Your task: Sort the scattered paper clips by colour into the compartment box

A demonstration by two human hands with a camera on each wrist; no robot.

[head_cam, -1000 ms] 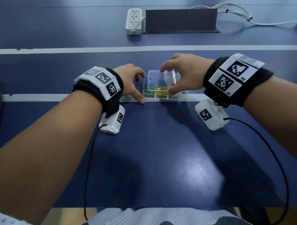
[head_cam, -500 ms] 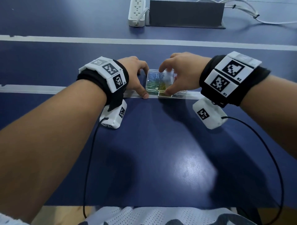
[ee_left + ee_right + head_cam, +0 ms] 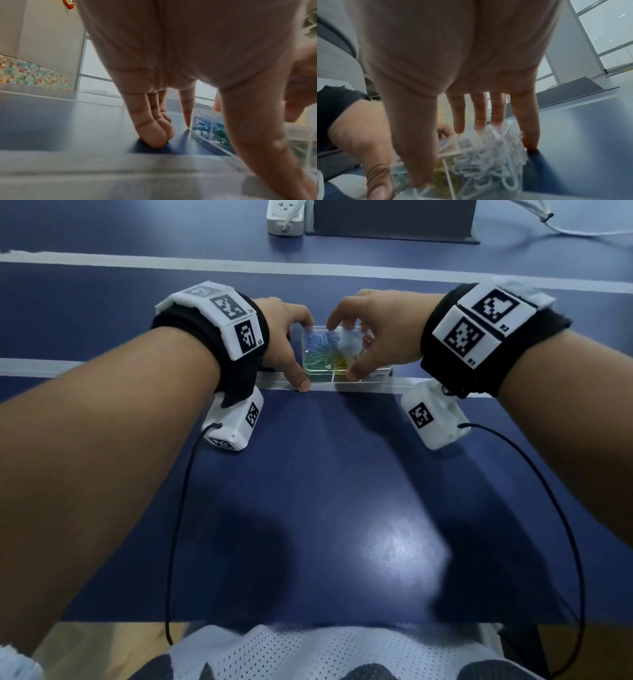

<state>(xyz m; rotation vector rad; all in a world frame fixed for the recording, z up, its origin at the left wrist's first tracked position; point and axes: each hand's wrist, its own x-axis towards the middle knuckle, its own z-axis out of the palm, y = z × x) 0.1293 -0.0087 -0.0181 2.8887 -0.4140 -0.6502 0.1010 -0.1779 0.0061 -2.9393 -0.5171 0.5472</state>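
A clear compartment box [image 3: 325,374] stands on the white line of the blue table. It holds blue clips [image 3: 317,341], green clips [image 3: 317,359], yellow clips [image 3: 337,360], white clips [image 3: 488,169] and a few red clips [image 3: 367,338]. My right hand [image 3: 359,350] grips the clear lid [image 3: 467,142] over the box, with the thumb on the near edge and the fingers on the far edge. My left hand [image 3: 295,354] holds the box's left side [image 3: 204,121], thumb at the near corner and index finger at the far corner. Its other fingers [image 3: 154,138] rest on the table.
A white power strip [image 3: 286,215] and a dark flat panel [image 3: 390,220] lie at the table's far edge, with white cables [image 3: 561,231] to the right. Black wrist-camera cables [image 3: 178,508] hang over the near table. No loose clips show on the tabletop.
The right hand has lowered the tilted lid until it lies almost flat on the box. The left hand stays at the box's left side.
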